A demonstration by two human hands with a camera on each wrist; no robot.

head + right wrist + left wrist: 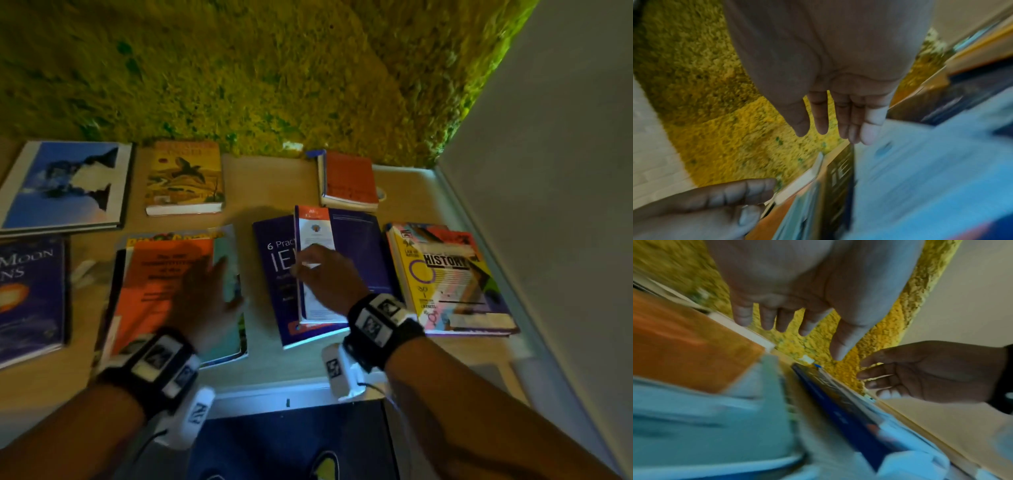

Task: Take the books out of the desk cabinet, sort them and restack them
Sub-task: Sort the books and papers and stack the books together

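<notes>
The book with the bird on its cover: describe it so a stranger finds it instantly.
Start at the mossy green wall behind the desk. In the back row, second from left, lies the bird book: the only yellow cover, showing a dark bird over hills.

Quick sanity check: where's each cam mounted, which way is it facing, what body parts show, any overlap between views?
Head: on the head, looking forward and down at the desk of books; both forearms, left hand, right hand.
Left wrist: looks along the left hand's straight fingers toward the green wall; right hand at right.
Right wrist: looks along the right hand over the purple book; left hand at lower left.
Shared: both hands, orange book, purple book.
</notes>
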